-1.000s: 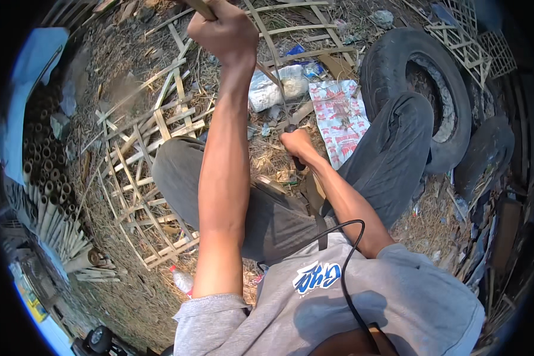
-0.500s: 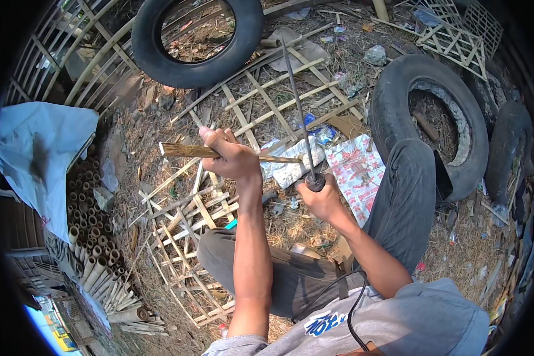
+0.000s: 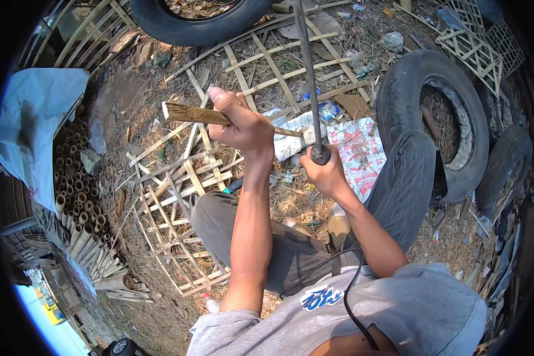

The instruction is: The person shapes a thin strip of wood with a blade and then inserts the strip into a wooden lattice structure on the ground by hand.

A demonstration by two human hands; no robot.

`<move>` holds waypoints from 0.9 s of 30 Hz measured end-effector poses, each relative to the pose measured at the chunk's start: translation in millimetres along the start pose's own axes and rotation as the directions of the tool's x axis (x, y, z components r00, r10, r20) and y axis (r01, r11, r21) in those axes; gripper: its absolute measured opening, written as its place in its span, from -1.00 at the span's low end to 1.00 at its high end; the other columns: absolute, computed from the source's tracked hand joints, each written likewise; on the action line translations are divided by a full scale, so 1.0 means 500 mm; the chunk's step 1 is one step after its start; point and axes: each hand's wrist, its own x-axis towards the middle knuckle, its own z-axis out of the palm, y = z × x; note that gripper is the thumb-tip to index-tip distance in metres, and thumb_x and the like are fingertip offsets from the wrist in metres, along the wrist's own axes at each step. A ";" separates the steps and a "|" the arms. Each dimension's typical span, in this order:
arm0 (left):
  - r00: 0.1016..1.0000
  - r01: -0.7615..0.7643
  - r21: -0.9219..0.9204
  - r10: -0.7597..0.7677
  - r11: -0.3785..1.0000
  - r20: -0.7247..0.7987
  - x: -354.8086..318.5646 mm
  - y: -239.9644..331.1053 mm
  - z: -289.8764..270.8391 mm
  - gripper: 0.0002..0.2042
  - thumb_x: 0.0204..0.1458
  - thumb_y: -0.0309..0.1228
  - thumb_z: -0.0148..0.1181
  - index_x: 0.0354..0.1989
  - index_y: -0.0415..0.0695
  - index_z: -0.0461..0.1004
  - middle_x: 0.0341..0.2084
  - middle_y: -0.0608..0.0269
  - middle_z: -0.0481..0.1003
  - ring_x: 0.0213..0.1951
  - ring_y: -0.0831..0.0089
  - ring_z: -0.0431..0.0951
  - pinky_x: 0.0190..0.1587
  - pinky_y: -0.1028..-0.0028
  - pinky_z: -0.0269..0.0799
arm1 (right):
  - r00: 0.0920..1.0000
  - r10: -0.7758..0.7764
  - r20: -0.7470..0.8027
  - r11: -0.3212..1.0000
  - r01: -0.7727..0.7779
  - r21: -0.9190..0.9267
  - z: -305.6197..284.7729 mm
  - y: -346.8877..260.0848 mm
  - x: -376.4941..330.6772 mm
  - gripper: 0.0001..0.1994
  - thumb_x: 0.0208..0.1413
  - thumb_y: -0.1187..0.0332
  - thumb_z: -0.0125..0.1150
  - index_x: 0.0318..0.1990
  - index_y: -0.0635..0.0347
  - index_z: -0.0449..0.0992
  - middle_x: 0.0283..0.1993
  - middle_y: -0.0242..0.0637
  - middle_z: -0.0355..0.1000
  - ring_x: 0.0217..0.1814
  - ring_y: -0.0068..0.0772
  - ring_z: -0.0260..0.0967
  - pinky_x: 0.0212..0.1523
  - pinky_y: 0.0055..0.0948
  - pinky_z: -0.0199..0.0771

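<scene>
My left hand grips a bamboo strip held level; my right hand grips a long blade by its handle, pointing up, over lattice and tyres.

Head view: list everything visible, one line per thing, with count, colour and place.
split bamboo strip: 1, tan, in the left hand
long dark blade: 1, blackish, rising from the right hand
bamboo lattice panels: several, pale tan, on the ground
rubber tyres: at least 2, black, top and right
cut bamboo tubes: many, tan, stacked left
plastic sheet: 1, light blue, far left
printed sack: 1, red and white, by the knee
left hand: 1, gripping the strip
right hand: 1, gripping the blade's handle
</scene>
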 end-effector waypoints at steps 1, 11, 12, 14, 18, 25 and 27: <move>0.998 -0.013 -0.020 0.014 1.000 0.056 0.001 0.009 0.003 -0.54 0.38 -0.33 -0.14 -0.66 -0.01 0.02 -0.76 0.58 0.02 -0.68 0.77 -0.09 -0.64 0.55 -0.24 | 0.999 -0.040 -0.032 0.999 0.040 -0.011 0.013 0.041 -0.013 -0.77 0.03 0.37 0.18 -0.58 0.29 0.38 -0.71 -0.39 0.27 -0.67 -0.63 0.17 -0.59 -0.41 0.18; 0.999 0.024 0.044 -0.025 0.999 0.037 -0.019 0.015 -0.032 -0.58 0.34 -0.29 -0.11 -0.60 0.02 -0.05 -0.72 0.56 -0.05 -0.66 0.72 -0.14 -0.62 0.55 -0.17 | 0.971 0.238 -0.024 0.971 -0.238 0.001 0.001 0.045 -0.023 -0.72 0.00 0.34 0.23 -0.65 0.29 0.41 -0.71 -0.38 0.35 -0.70 -0.53 0.24 -0.61 -0.35 0.23; 0.999 0.033 0.016 -0.034 0.999 0.041 -0.022 0.017 -0.031 -0.58 0.34 -0.29 -0.10 -0.60 0.02 -0.05 -0.72 0.55 -0.05 -0.66 0.71 -0.15 -0.62 0.55 -0.17 | 0.984 0.170 -0.054 0.985 -0.168 0.031 -0.008 0.020 -0.014 -0.74 0.00 0.34 0.22 -0.63 0.27 0.42 -0.71 -0.40 0.34 -0.69 -0.57 0.24 -0.60 -0.37 0.21; 0.997 0.023 0.012 -0.024 1.000 0.076 -0.041 0.027 -0.031 -0.58 0.33 -0.29 -0.11 -0.61 0.00 -0.06 -0.73 0.53 -0.06 -0.67 0.70 -0.14 -0.62 0.54 -0.17 | 0.993 0.109 -0.050 0.994 -0.108 0.011 0.007 0.070 -0.016 -0.74 0.02 0.33 0.22 -0.60 0.30 0.44 -0.70 -0.37 0.35 -0.67 -0.56 0.25 -0.59 -0.35 0.23; 0.990 0.028 -0.056 -0.019 0.998 0.141 -0.071 0.037 -0.029 -0.58 0.34 -0.28 -0.16 -0.61 -0.02 -0.06 -0.75 0.50 -0.06 -0.68 0.69 -0.13 -0.62 0.54 -0.17 | 0.734 0.679 0.030 0.733 -0.679 0.040 0.050 0.240 -0.056 -0.80 0.03 0.34 0.18 -0.51 0.27 0.42 -0.60 -0.30 0.36 -0.74 -0.46 0.22 -0.66 -0.34 0.27; 0.978 0.090 0.023 -0.092 0.996 0.187 -0.082 0.044 -0.064 -0.52 0.37 -0.23 -0.17 -0.66 -0.05 -0.07 -0.75 0.47 -0.04 -0.66 0.68 -0.11 -0.60 0.52 -0.16 | 0.983 0.185 0.019 0.977 -0.186 0.100 0.014 0.138 -0.022 -0.73 0.00 0.38 0.20 -0.67 0.12 0.30 -0.76 -0.52 0.20 -0.76 -0.66 0.13 -0.72 -0.44 0.08; 0.955 -0.022 0.149 -0.023 0.989 0.294 -0.096 0.044 -0.071 -0.51 0.38 -0.24 -0.19 -0.66 -0.08 -0.06 -0.76 0.46 -0.04 -0.66 0.67 -0.11 -0.61 0.51 -0.18 | 0.992 0.128 0.005 0.989 -0.128 0.077 0.006 0.148 -0.016 -0.72 0.02 0.37 0.21 -0.66 0.13 0.30 -0.77 -0.54 0.18 -0.77 -0.66 0.12 -0.71 -0.45 0.08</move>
